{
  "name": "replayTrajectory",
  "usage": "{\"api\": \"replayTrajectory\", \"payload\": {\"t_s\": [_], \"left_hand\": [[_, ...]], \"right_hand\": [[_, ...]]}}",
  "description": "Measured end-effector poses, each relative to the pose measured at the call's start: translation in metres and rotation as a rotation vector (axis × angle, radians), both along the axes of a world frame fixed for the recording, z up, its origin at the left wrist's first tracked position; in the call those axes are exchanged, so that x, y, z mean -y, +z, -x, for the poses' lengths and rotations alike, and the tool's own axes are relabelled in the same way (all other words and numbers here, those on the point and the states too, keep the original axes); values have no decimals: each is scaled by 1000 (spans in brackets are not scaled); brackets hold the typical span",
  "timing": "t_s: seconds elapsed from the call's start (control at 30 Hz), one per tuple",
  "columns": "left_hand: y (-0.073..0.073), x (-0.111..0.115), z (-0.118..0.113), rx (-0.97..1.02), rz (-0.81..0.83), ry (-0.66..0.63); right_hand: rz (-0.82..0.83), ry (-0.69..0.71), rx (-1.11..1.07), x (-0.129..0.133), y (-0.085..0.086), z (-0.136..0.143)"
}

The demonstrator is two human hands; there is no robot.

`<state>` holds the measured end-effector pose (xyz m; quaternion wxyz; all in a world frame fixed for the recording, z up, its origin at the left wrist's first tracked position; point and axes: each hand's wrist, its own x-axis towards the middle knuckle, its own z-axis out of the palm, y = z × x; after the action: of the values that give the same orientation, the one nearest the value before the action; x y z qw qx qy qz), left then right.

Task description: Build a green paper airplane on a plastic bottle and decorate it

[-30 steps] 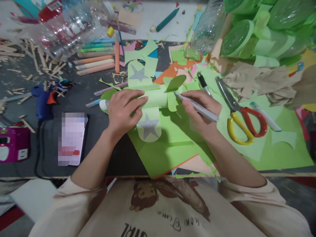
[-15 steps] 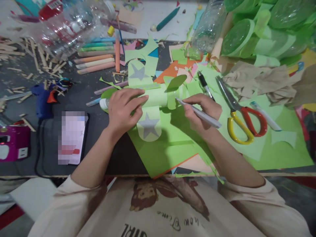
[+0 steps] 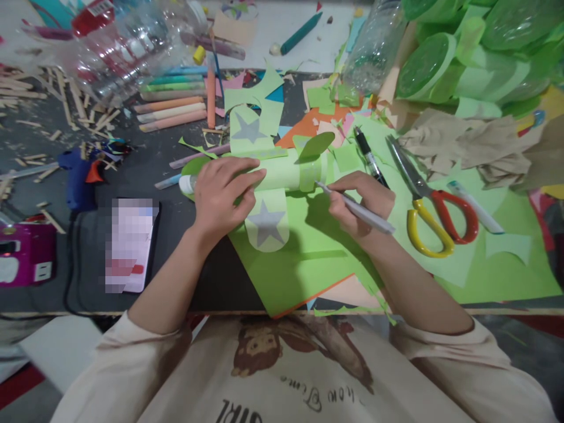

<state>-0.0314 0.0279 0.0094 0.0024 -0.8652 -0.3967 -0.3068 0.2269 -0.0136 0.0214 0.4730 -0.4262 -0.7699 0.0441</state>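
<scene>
A plastic bottle wrapped in light green paper (image 3: 282,170) lies on its side, its white cap (image 3: 187,184) at the left. Paper wings with grey stars (image 3: 266,224) stick out from it, and darker green fins stand at its right end. My left hand (image 3: 227,194) is laid over the bottle's cap half, fingers curved round it and holding it down. A grey marker (image 3: 368,215) is pinched in my right hand (image 3: 363,202). Its tip is at the lower edge of the green tail strip (image 3: 309,173); whether it touches is hard to tell.
Scissors (image 3: 429,205), a black pen (image 3: 368,154) and crumpled brown paper (image 3: 467,144) lie to the right. On the left are a phone (image 3: 130,247), a blue glue gun (image 3: 77,176), several markers (image 3: 171,108) and wooden sticks. Green-papered bottles (image 3: 484,82) stand at the back right.
My right hand and the marker's tip have shifted slightly down, toward the lower edge of the tail strip. The left hand still holds the bottle in the same place.
</scene>
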Motion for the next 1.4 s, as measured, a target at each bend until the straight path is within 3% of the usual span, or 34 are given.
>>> {"api": "replayTrajectory", "payload": {"t_s": [0.17,0.27,0.37,0.47,0.63,0.9,1.13,1.4], "left_hand": [[0,1,-1,6,1,16],[1,1,-1,64,-79,-39],[2,1,-1,54,3,-22],[4,3,-1,39,66,5],[2,2,-2,58,-56,-19],[-1,1,0,103,-48,-46],[-1,0,0,-23,1,27],[1,-2,-3,72,-187,-61]], "right_hand": [[-11,7,-18,-2,-3,0],[-60,9,-173,-2,-11,1],[-87,-26,-311,0,-15,3],[-36,-41,-251,2,-11,6],[118,-3,-117,3,-1,11],[210,-18,-135,3,-2,12],[235,-21,-128,3,2,12],[178,-29,-157,3,-1,10]]}}
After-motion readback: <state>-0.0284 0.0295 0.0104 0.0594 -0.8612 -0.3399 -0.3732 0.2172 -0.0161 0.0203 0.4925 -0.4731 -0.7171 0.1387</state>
